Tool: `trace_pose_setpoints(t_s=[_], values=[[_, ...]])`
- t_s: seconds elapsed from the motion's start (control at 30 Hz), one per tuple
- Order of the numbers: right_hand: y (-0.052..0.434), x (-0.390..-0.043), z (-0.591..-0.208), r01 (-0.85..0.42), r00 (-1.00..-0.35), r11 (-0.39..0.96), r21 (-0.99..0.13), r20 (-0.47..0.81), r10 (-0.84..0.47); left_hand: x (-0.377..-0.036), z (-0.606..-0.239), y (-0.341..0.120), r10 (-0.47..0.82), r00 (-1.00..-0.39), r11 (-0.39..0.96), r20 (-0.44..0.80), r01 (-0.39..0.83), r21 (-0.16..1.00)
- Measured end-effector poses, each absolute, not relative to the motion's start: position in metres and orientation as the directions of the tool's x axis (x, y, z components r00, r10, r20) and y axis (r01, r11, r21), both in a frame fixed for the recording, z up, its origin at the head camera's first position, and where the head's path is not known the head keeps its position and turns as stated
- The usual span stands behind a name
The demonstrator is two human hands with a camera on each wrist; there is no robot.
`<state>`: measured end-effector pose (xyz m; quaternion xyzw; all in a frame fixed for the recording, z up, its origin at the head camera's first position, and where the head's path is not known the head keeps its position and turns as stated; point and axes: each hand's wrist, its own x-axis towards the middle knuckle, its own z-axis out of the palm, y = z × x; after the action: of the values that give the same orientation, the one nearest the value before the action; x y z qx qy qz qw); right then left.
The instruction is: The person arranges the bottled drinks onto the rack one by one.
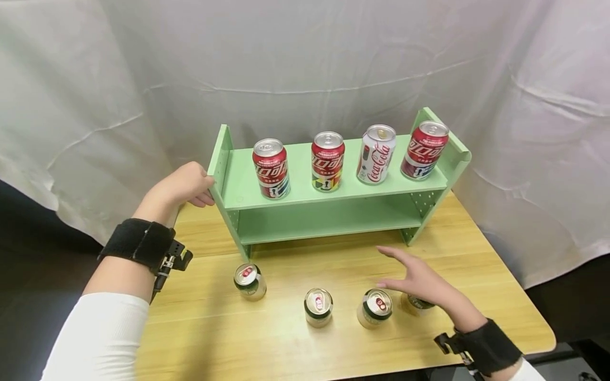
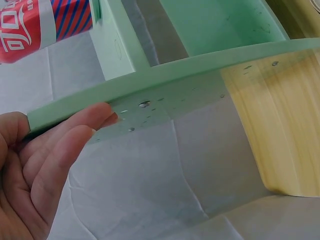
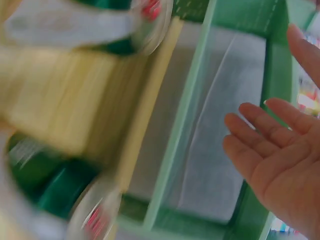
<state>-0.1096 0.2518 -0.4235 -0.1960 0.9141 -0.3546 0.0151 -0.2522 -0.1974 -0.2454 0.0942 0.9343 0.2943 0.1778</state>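
cans (image 1: 328, 161) on shelf (image 1: 333, 190), table (image 1: 476, 275) beneath

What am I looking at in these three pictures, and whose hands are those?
A person wears three cameras: one on the head, one on each wrist. The head view shows a wooden table with a green shelf on it. Four cola cans stand on its top board. Four green cans stand on the table in front. The left hand holds the shelf's left side panel; the left wrist view shows its fingers on that panel's edge. The right hand is open above the green cans, holding nothing. The right wrist view is blurred.
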Motion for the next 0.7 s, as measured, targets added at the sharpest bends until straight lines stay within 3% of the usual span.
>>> trace_pose_setpoints(t_s=[0.33,0.57,0.7], values=[[0.32,-0.084,-0.45,-0.236,-0.969,0.731,-0.641,0.094,-0.23,-0.255,-0.245,-0.2,0.259,-0.917,0.812,-0.305,0.035,0.582],[0.326,-0.057,-0.489,-0.162,-0.981,0.685,-0.71,0.193,-0.033,-0.26,-0.24,-0.193,0.259,-0.898,0.792,-0.354,-0.012,0.61],[0.32,-0.052,-0.503,-0.073,-0.982,0.659,-0.749,0.168,0.082,-0.257,-0.236,-0.194,0.254,-0.896,0.784,-0.363,-0.029,0.62]])
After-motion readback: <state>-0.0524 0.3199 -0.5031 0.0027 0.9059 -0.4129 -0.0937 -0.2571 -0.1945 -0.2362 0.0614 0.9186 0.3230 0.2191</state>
